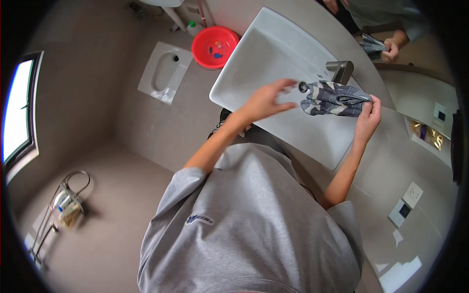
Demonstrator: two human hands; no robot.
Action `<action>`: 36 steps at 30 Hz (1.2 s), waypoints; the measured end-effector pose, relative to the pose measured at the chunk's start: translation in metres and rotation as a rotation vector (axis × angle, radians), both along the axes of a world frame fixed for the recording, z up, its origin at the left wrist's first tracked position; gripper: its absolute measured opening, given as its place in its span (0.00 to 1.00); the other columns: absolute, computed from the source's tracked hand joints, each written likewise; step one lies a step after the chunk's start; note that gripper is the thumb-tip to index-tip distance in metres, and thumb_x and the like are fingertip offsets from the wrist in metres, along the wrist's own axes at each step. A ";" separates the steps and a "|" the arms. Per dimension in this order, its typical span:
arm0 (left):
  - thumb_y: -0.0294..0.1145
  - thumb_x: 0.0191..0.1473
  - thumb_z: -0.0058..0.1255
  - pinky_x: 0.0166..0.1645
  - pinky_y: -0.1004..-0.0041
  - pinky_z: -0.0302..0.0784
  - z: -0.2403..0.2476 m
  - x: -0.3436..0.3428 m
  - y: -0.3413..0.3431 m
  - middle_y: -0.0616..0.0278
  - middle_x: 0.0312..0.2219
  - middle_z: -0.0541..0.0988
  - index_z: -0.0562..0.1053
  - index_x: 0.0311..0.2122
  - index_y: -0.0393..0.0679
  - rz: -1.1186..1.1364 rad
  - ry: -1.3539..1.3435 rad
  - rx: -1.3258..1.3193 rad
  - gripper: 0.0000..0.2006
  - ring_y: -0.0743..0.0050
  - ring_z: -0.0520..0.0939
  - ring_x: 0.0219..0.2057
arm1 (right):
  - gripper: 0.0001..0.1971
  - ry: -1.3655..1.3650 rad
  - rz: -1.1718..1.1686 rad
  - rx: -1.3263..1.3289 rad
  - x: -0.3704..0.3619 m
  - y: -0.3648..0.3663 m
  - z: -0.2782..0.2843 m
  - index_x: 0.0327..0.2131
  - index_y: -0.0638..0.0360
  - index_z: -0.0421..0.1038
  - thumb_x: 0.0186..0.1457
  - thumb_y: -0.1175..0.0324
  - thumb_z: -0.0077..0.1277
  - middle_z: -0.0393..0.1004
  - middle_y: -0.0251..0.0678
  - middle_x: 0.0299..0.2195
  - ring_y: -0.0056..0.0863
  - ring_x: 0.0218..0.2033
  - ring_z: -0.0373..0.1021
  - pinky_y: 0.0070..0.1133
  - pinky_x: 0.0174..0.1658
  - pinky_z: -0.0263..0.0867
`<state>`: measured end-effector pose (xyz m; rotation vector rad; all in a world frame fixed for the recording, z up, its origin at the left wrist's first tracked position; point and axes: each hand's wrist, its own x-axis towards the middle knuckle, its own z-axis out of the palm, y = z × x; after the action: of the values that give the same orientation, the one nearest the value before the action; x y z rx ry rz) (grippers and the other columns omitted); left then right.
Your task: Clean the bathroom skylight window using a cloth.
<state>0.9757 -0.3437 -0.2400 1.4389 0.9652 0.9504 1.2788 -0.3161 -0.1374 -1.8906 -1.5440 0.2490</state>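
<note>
My right hand [367, 121] is closed around one end of a grey, black and cream patterned cloth [334, 99], bunched in folds. It is held above the white washbasin [317, 141], just in front of the metal tap [341, 71]. My left hand [270, 101] hovers over the basin to the left of the cloth, apart from it. Its fingers and thumb are spread, slightly blurred, with nothing between them. The dark round drain [303, 87] shows beside the cloth's left end.
A red plastic tub [215, 47] stands on the floor left of the basin, near a green-capped bottle [194, 28]. Farther left lies a squat toilet [165, 72]. A mirror [415, 88] rises behind the tap. Wall sockets [413, 194] are at right, and a shower fixture [63, 200] is at far left.
</note>
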 end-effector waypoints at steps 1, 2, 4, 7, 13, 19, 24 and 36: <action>0.40 0.52 0.64 0.51 0.64 0.77 0.008 0.021 0.017 0.60 0.49 0.77 0.70 0.58 0.48 0.035 0.002 0.159 0.28 0.61 0.80 0.47 | 0.12 -0.009 -0.009 0.009 -0.012 0.002 0.005 0.45 0.66 0.71 0.62 0.73 0.42 0.74 0.34 0.34 0.22 0.35 0.69 0.21 0.43 0.67; 0.39 0.51 0.65 0.49 0.63 0.78 0.017 0.037 0.032 0.59 0.49 0.77 0.69 0.57 0.48 0.067 -0.001 0.315 0.29 0.58 0.79 0.47 | 0.11 -0.046 -0.007 0.052 -0.023 0.002 0.011 0.45 0.66 0.71 0.62 0.73 0.43 0.74 0.35 0.33 0.22 0.34 0.69 0.21 0.42 0.67; 0.36 0.49 0.64 0.45 0.62 0.79 0.033 0.056 0.054 0.61 0.46 0.77 0.73 0.53 0.49 0.121 -0.013 0.563 0.24 0.56 0.78 0.44 | 0.11 -0.100 -0.023 0.068 -0.034 -0.002 0.023 0.45 0.65 0.71 0.62 0.72 0.44 0.74 0.35 0.32 0.21 0.33 0.69 0.20 0.41 0.67; 0.32 0.50 0.62 0.43 0.63 0.80 0.032 0.071 0.069 0.65 0.44 0.77 0.77 0.45 0.48 0.134 -0.010 0.626 0.16 0.60 0.78 0.42 | 0.10 -0.029 -0.037 0.041 -0.041 -0.008 0.021 0.45 0.64 0.72 0.62 0.73 0.45 0.75 0.34 0.32 0.20 0.33 0.68 0.20 0.41 0.66; 0.36 0.50 0.61 0.38 0.65 0.78 0.022 0.051 0.087 0.64 0.30 0.79 0.77 0.36 0.47 0.164 0.045 0.640 0.08 0.60 0.80 0.35 | 0.11 0.006 -0.097 -0.061 -0.061 -0.013 -0.002 0.47 0.66 0.71 0.65 0.75 0.42 0.74 0.30 0.35 0.17 0.37 0.69 0.17 0.45 0.65; 0.37 0.51 0.61 0.39 0.62 0.78 -0.003 0.051 0.071 0.62 0.32 0.79 0.75 0.39 0.47 -0.074 0.171 0.709 0.12 0.58 0.81 0.36 | 0.11 0.037 -0.096 -0.040 -0.079 -0.022 -0.010 0.44 0.67 0.71 0.61 0.72 0.45 0.74 0.36 0.28 0.22 0.27 0.66 0.23 0.35 0.65; 0.33 0.53 0.58 0.38 0.61 0.77 0.024 0.050 0.078 0.61 0.32 0.79 0.74 0.39 0.46 0.078 0.107 0.674 0.09 0.56 0.81 0.35 | 0.11 -0.034 -0.093 -0.045 -0.063 -0.035 -0.013 0.44 0.66 0.71 0.62 0.71 0.45 0.72 0.40 0.26 0.27 0.26 0.65 0.26 0.34 0.64; 0.31 0.57 0.55 0.30 0.62 0.74 0.101 0.055 0.103 0.63 0.31 0.78 0.71 0.40 0.49 -0.144 0.051 0.849 0.07 0.55 0.80 0.29 | 0.15 0.109 0.107 -0.034 -0.073 -0.041 -0.033 0.43 0.67 0.67 0.57 0.66 0.54 0.78 0.48 0.32 0.43 0.34 0.75 0.33 0.41 0.69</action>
<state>1.0304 -0.2409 -0.1393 2.2042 0.4756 1.2930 1.2062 -0.3575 -0.1701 -1.7915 -1.5777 0.4223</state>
